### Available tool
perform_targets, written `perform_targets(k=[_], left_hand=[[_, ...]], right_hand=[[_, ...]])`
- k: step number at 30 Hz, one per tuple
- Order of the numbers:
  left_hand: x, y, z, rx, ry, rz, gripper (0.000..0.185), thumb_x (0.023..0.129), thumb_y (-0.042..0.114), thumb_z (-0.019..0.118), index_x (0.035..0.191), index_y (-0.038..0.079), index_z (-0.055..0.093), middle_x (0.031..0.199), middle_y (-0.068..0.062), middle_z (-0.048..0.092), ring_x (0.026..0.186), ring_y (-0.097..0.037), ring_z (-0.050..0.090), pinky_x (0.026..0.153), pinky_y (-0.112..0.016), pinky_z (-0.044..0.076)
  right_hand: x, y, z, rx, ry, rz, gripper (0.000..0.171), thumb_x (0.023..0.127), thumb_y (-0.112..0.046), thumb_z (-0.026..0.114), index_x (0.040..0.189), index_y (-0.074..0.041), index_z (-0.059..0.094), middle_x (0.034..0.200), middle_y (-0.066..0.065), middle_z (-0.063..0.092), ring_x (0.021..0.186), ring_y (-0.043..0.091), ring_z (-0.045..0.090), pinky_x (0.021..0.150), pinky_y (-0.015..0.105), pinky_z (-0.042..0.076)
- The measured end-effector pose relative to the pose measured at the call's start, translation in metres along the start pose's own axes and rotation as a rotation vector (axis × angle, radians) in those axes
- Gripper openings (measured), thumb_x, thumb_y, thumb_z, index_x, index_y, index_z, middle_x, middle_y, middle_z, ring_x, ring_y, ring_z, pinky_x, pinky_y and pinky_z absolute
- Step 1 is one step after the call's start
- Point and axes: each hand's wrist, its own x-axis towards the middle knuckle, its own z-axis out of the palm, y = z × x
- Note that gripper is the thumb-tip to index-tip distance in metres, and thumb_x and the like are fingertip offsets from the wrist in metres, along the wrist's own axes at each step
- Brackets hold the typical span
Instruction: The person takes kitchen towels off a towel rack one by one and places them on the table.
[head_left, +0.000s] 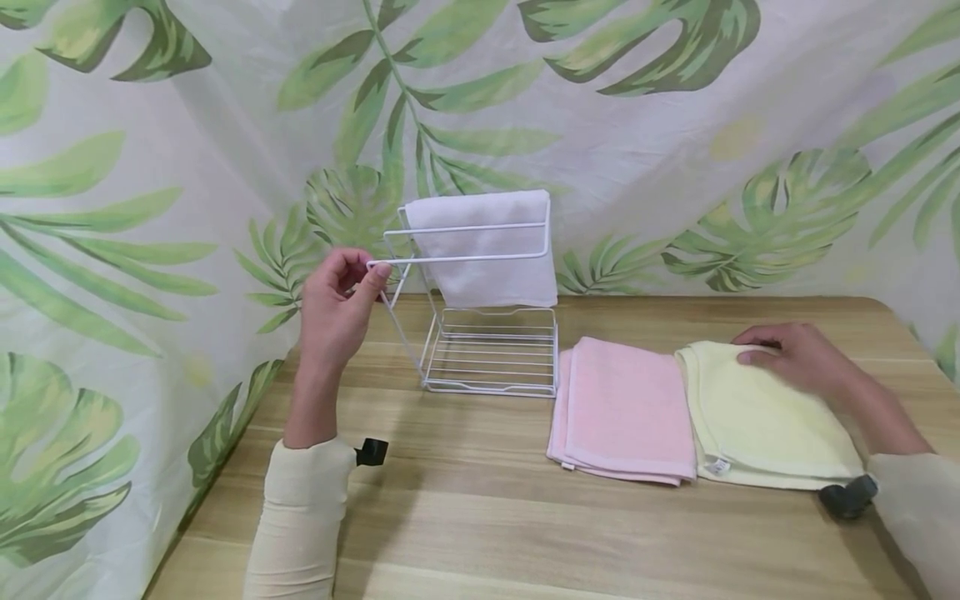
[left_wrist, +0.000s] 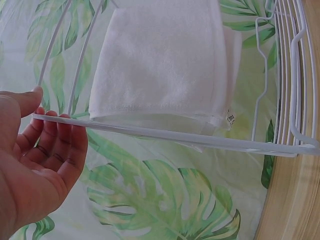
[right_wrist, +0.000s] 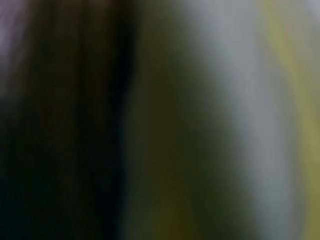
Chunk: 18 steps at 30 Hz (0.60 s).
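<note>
A white wire rack [head_left: 480, 388] stands on the table, with a white towel [head_left: 487, 283] draped over its rear top bar. My left hand [head_left: 336, 308] pinches the front left corner of the rack's top between thumb and fingers; the left wrist view shows the fingertips [left_wrist: 64, 120] curled under the bar. To the rack's right lies a folded pink towel [head_left: 626, 412], and against it a folded yellow towel [head_left: 772, 425]. At the yellow towel's far edge my right hand [head_left: 806, 362] grips the cloth, thumb over it. The right wrist view is dark and blurred.
The wooden tabletop [head_left: 480, 517] carries the rack and towels. A leaf-patterned cloth [head_left: 637, 142] hangs behind and to the left of the table. Black wrist mounts [head_left: 847, 498] stick out from both sleeves.
</note>
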Motion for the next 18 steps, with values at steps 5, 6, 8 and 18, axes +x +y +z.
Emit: perform_targets(k=[5, 6, 8, 18], left_hand=[[0.0004, 0.0004, 0.0001, -0.009, -0.002, -0.007, 0.014, 0.101, 0.007, 0.074, 0.097, 0.015, 0.063, 0.082, 0.009, 0.065, 0.070, -0.011, 0.065, 0.064, -0.016, 0.060], [0.0005, 0.0007, 0.0001, -0.010, -0.003, -0.007, 0.014, 0.102, 0.007, 0.074, 0.097, 0.015, 0.063, 0.082, 0.009, 0.065, 0.070, -0.012, 0.065, 0.064, -0.016, 0.060], [0.0007, 0.0012, 0.0000, -0.011, -0.004, -0.007, 0.014, 0.102, 0.006, 0.073, 0.097, 0.015, 0.063, 0.082, 0.009, 0.065, 0.070, -0.012, 0.065, 0.064, -0.016, 0.060], [-0.0012, 0.0037, -0.0015, -0.008, -0.015, -0.020, 0.012, 0.102, 0.007, 0.073, 0.098, 0.011, 0.063, 0.084, 0.007, 0.064, 0.071, -0.011, 0.064, 0.065, -0.015, 0.060]], right_hand=[[0.0038, 0.0035, 0.0036, -0.022, -0.024, 0.017, 0.016, 0.100, -0.020, 0.078, 0.113, -0.011, 0.082, 0.109, 0.016, 0.082, 0.096, -0.007, 0.063, 0.078, 0.014, 0.053], [0.0042, 0.0035, 0.0037, -0.024, -0.028, 0.018, 0.017, 0.100, -0.020, 0.078, 0.114, -0.011, 0.082, 0.109, 0.016, 0.082, 0.096, -0.005, 0.064, 0.078, 0.015, 0.053], [0.0049, 0.0035, 0.0040, -0.031, -0.035, 0.018, 0.017, 0.100, -0.020, 0.078, 0.114, -0.011, 0.082, 0.110, 0.017, 0.082, 0.096, 0.000, 0.067, 0.078, 0.017, 0.055], [0.0036, -0.0038, 0.0012, -0.071, -0.060, -0.020, 0.018, 0.102, -0.018, 0.076, 0.116, -0.009, 0.080, 0.109, 0.017, 0.082, 0.103, 0.041, 0.077, 0.084, 0.039, 0.062]])
